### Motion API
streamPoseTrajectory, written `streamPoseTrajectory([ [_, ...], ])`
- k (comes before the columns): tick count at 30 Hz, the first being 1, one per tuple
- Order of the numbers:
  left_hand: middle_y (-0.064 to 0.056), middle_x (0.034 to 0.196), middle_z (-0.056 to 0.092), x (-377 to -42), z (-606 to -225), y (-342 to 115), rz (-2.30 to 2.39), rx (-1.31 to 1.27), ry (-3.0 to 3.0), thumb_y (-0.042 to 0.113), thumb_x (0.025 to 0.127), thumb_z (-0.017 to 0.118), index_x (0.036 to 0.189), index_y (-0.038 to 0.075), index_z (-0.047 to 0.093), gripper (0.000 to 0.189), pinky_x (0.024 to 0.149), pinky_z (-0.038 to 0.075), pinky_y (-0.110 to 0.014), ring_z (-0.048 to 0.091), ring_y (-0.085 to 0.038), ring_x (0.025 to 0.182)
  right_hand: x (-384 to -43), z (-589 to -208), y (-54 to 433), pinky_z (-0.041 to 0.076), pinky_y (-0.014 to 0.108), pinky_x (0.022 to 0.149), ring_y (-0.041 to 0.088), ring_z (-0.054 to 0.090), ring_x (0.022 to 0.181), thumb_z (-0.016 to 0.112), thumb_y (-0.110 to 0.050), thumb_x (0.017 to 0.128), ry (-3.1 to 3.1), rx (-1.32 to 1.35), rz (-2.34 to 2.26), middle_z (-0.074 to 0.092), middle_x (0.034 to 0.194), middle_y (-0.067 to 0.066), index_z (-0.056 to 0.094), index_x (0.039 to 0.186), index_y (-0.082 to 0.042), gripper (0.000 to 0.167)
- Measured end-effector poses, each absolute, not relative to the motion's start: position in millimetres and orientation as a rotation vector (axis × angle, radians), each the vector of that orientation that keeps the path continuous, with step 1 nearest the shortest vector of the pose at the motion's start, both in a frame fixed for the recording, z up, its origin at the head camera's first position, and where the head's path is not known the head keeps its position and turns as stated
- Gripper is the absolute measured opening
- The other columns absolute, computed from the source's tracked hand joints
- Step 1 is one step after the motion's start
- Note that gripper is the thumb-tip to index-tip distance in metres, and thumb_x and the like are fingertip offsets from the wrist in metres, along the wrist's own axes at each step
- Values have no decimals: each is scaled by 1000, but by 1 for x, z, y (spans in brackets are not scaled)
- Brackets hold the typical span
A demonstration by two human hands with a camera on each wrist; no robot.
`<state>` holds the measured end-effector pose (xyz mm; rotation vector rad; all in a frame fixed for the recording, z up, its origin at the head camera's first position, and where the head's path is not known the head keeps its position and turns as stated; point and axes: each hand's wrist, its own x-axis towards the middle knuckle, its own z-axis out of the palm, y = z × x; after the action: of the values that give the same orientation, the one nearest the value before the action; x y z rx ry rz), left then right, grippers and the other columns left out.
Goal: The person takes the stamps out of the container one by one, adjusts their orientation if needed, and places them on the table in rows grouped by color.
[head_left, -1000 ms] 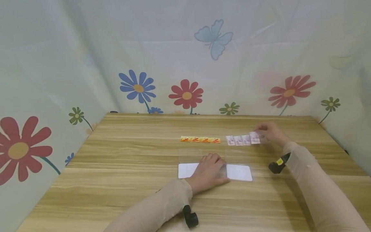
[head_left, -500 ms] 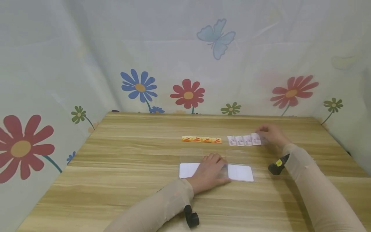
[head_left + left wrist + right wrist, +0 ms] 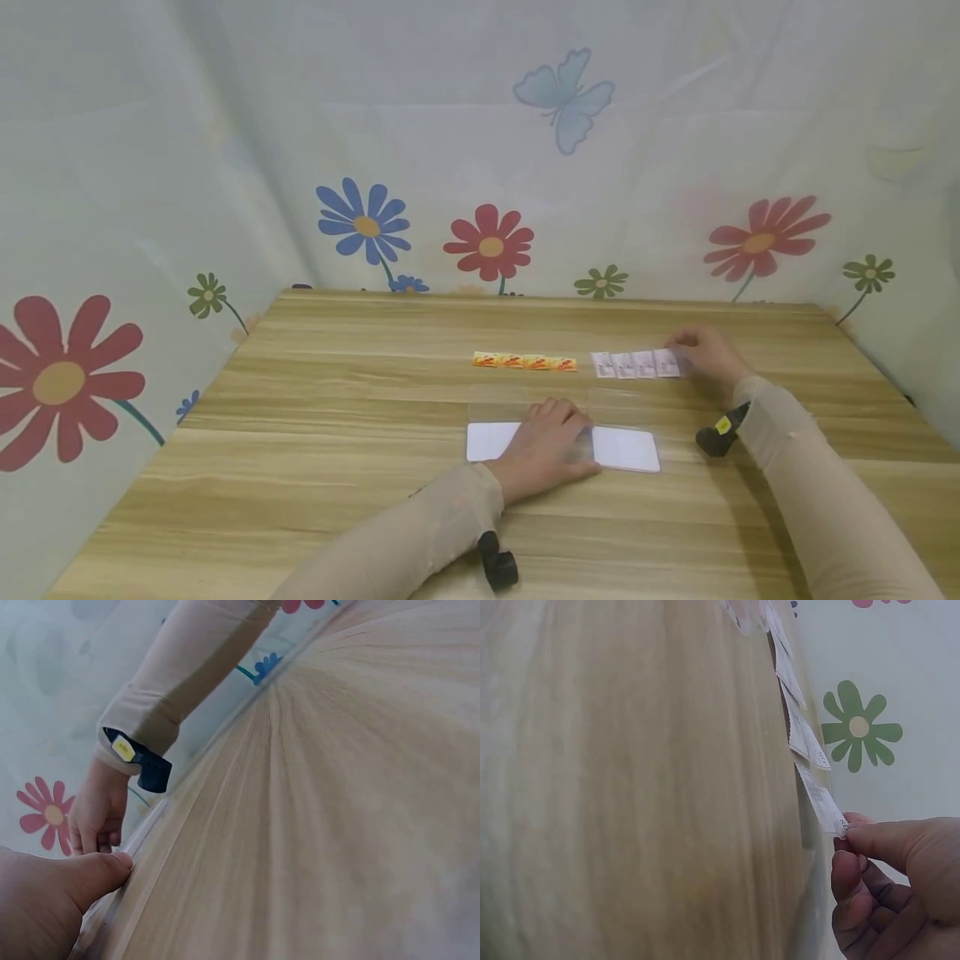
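Observation:
My left hand (image 3: 551, 450) rests across the middle of a flat white panel with clear plastic edges (image 3: 626, 448), covering its centre. Its thumb (image 3: 101, 877) lies along the near edge in the left wrist view. At the back right, my right hand (image 3: 708, 354) pinches the end of the rightmost small white printed sachet (image 3: 821, 802) between thumb and fingertips. Other white sachets (image 3: 804, 742) run on from it in a row, overlapping, with zigzag-cut edges. To their left lies a row of small yellow-and-orange sachets (image 3: 525, 362).
Two clear plastic flaps (image 3: 497, 402) lie flat just beyond the white panel. Everything sits on a wood-grain table (image 3: 337, 500). A flowered curtain (image 3: 412, 125) hangs behind and along the left side. Black wrist cameras (image 3: 498, 567) are strapped to both sleeves.
The pinched white sachet has come down slightly, more level with its row. My left hand keeps its place on the panel. The head view has shifted a little.

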<state>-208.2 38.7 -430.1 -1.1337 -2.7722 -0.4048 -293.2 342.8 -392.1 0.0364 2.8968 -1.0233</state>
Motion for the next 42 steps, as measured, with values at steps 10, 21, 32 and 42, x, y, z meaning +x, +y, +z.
streamPoseTrajectory([
  [10, 3, 121, 55, -208, -429, 38, -413, -1140, -2783, 58, 84, 63, 124, 19, 59, 56, 103, 39, -33, 50, -14, 114, -295, -397, 344, 39, 57, 98, 41, 49, 116, 50, -15, 98, 2914, 28, -999, 56, 124, 27, 60, 118, 2, 27],
  [21, 3, 121, 55, -208, -429, 38, -402, -1139, -2774, 58, 84, 63, 123, 19, 59, 56, 103, 39, -33, 50, -14, 114, -296, -400, 347, 40, 56, 96, 39, 51, 111, 52, -15, 97, 2952, -9, -965, 59, 121, 26, 62, 115, 1, 26],
  [32, 3, 121, 55, -208, -429, 39, -394, -1133, -2774, 58, 84, 63, 123, 19, 59, 56, 103, 39, -33, 50, -14, 114, -297, -401, 350, 41, 56, 94, 40, 51, 111, 52, -14, 97, 2949, -25, -962, 58, 122, 27, 62, 116, 1, 26],
  [42, 3, 122, 55, -207, -428, 38, -405, -1136, -2774, 57, 84, 64, 123, 19, 60, 55, 103, 39, -33, 50, -14, 115, -291, -395, 346, 45, 48, 87, 36, 52, 105, 51, -16, 98, 2934, -13, -952, 59, 121, 26, 61, 119, 1, 28],
])
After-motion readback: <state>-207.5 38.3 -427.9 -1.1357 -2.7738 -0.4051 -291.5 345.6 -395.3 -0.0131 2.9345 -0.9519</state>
